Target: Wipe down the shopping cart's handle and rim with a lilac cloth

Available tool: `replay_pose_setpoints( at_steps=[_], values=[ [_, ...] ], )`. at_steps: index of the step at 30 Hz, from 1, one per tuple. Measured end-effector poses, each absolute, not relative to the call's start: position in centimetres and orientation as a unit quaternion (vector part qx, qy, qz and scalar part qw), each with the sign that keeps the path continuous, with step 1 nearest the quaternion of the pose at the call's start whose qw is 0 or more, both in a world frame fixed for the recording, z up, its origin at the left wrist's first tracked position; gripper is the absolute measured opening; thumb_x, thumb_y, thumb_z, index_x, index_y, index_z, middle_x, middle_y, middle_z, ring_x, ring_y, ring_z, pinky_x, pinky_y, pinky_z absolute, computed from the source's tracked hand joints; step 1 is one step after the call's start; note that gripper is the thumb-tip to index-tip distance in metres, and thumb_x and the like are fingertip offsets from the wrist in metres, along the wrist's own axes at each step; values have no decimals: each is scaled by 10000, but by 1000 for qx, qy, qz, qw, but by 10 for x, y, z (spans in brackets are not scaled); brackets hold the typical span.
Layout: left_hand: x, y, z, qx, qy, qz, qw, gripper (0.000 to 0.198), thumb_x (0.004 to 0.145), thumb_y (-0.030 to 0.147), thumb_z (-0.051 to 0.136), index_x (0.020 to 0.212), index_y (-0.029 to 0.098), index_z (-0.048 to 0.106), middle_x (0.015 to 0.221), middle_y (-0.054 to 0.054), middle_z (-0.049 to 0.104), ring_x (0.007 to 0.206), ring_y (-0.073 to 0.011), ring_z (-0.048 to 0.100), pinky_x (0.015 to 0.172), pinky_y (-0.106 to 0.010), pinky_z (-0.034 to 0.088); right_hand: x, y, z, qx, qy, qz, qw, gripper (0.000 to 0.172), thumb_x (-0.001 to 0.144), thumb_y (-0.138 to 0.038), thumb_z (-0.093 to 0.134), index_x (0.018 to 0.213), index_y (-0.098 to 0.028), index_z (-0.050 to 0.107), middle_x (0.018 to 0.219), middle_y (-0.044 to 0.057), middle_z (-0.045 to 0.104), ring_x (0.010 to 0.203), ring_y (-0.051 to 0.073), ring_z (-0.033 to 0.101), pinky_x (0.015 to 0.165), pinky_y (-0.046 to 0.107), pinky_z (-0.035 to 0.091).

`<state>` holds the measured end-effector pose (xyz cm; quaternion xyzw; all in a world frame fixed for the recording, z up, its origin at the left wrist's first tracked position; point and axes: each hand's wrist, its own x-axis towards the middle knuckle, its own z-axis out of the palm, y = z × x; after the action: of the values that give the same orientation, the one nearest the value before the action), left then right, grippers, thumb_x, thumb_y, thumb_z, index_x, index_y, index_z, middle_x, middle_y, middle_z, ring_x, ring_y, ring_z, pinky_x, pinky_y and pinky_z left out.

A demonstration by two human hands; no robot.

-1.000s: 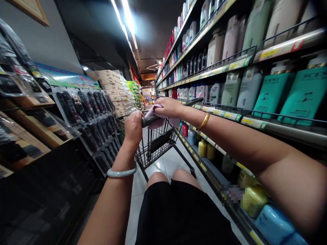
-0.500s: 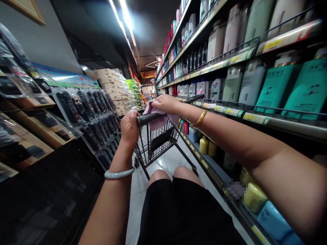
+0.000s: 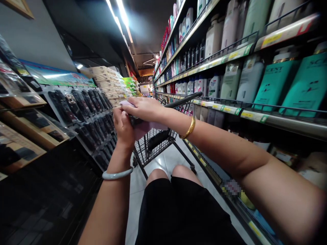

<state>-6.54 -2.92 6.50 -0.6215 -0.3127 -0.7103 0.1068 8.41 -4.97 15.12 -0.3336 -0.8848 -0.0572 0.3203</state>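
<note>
A black wire shopping cart [image 3: 144, 148] stands in front of my knees, its dark handle bar [image 3: 187, 98] slanting up to the right. My left hand [image 3: 124, 128] is closed around the bar's left end. Right beside it, my right hand [image 3: 145, 109] presses a light purple cloth [image 3: 145, 128] over the bar, and the cloth hangs down below the palm. The fingertips of the right hand reach over to the left hand and partly cover its top. Most of the bar's left part is hidden by the hands and cloth.
Shelves [image 3: 288, 124] of shampoo and lotion bottles run along the right. On the left hang combs or brushes in clear packs [image 3: 81, 105], beside a black cabinet [image 3: 46, 200]. Stacked boxes [image 3: 107, 81] stand further down the aisle, over a tiled floor [image 3: 136, 200].
My right hand has slid left along the handle with the cloth, up against my left hand. The left hand keeps its hold on the handle's end.
</note>
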Motion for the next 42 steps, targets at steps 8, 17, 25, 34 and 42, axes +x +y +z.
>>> replay_pose_setpoints(
  at_steps=[8, 17, 25, 34, 42],
  values=[
    [-74, -30, 64, -595, -280, -748, 93, 301, 977, 560, 454, 1017, 262, 448, 1090, -67, 574, 1062, -225, 574, 1010, -381, 481, 81, -56, 140, -275, -880, -89, 376, 407, 1058, -491, 415, 1274, -326, 718, 1344, -12, 701, 1210, 199, 624, 928, 288, 435],
    [-79, -50, 75, -673, -319, -659, 107, 369, 1018, 409, 334, 813, 219, 576, 857, -41, 589, 866, -201, 559, 870, -342, 452, 109, -33, 140, -368, -852, -128, 349, 743, 1048, -684, 239, 944, -181, 775, 991, 87, 754, 942, 188, 652, 723, 276, 361],
    [-77, -67, 99, -699, -429, -566, 85, 557, 983, 650, 298, 703, 228, 529, 777, -48, 566, 799, -214, 554, 799, -351, 435, 125, -16, 136, -458, -792, -168, 367, 677, 1070, -572, 261, 936, -183, 798, 1022, 116, 772, 891, 210, 666, 698, 317, 344],
    [-46, -111, 129, -673, -643, -261, 254, 618, 1006, 596, 331, 786, 208, 759, 798, -135, 733, 789, -288, 654, 594, -358, 265, 131, -11, 139, -340, -864, -202, 312, 660, 1085, -555, 215, 1034, -204, 772, 1097, 89, 757, 990, 204, 638, 770, 302, 346],
    [-62, -102, 122, -678, -617, -274, 290, 621, 1007, 553, 324, 804, 213, 802, 777, -124, 754, 738, -260, 650, 583, -351, 216, 101, -14, 165, -467, -855, -46, 221, 621, 1030, -597, 360, 994, -152, 791, 1041, 155, 765, 923, 253, 669, 752, 332, 420]
  ],
)
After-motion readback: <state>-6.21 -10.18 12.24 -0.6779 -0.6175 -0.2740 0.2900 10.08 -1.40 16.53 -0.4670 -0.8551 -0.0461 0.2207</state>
